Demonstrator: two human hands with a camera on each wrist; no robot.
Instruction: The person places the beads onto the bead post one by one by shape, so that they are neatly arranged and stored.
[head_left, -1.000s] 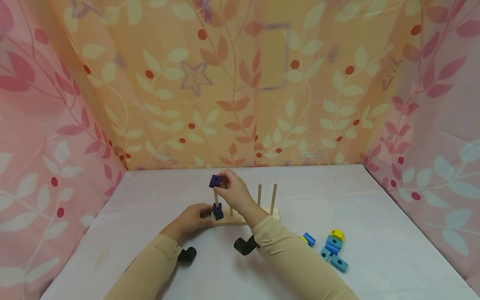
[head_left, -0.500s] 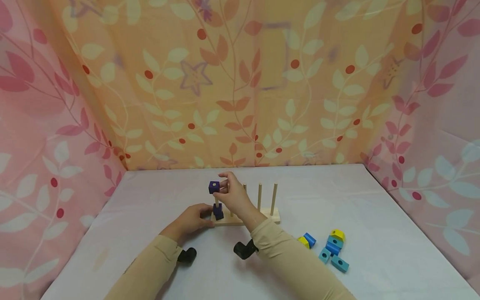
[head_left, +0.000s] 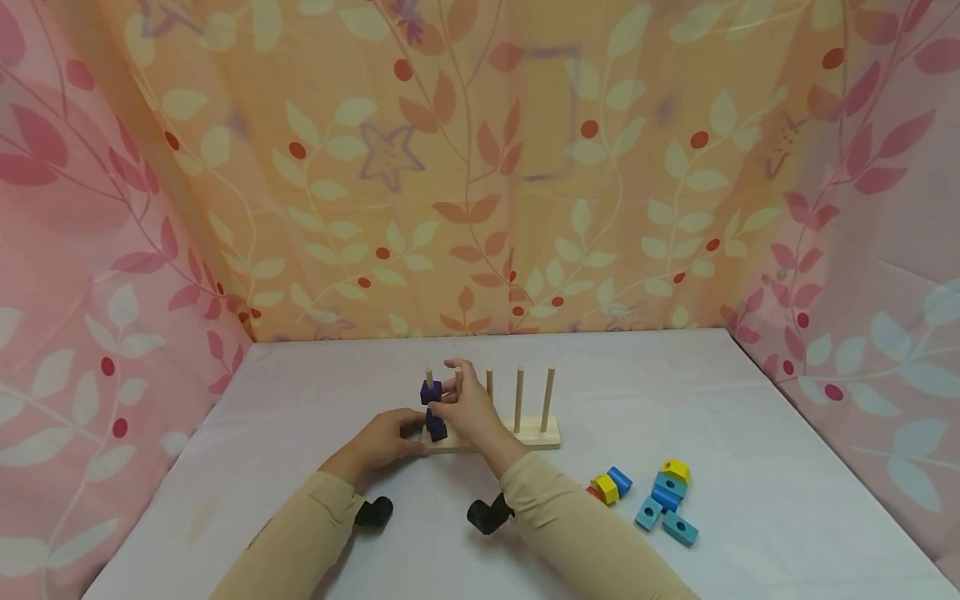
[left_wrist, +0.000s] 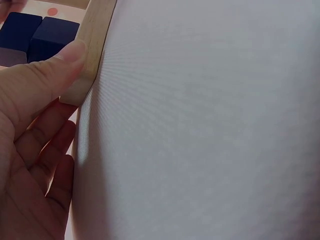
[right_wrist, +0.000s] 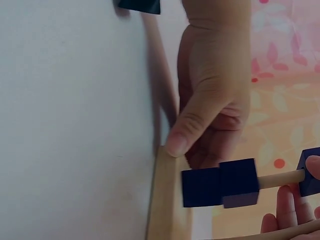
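The left hand (head_left: 386, 437) grips the stand (head_left: 538, 433) by its end while the right hand (head_left: 472, 410) pinches a purple block (head_left: 431, 393) on the leftmost peg (head_left: 430, 377), probably best slid down level, without jamming.

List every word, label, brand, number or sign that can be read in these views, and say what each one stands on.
None: no readable text, number or sign shows in any view.
The dark purple blocks, the wooden peg stand and the loose coloured blocks show no lettering.
The floral backdrop carries decoration only, with no legible writing.
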